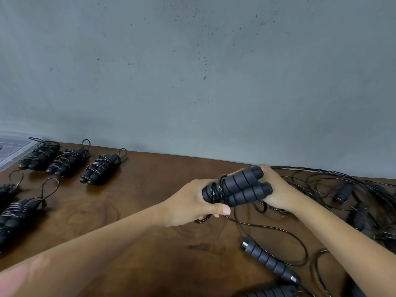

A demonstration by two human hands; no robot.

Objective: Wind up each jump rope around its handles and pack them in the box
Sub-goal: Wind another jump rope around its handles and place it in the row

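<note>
My left hand point(190, 202) grips one end of a pair of black foam jump-rope handles point(240, 187) held side by side above the table. A few turns of thin black cord wrap that end. My right hand point(276, 189) holds the other end of the pair, fingers curled behind it, with cord trailing below. Several wound ropes point(66, 161) lie in rows at the left. A clear plastic box point(10, 151) sits at the far left edge.
A brown wooden table point(139, 189) stands against a grey wall. A tangle of loose cords and handles point(353, 200) fills the right side. One loose handle point(270, 262) lies near the front, another at the bottom edge.
</note>
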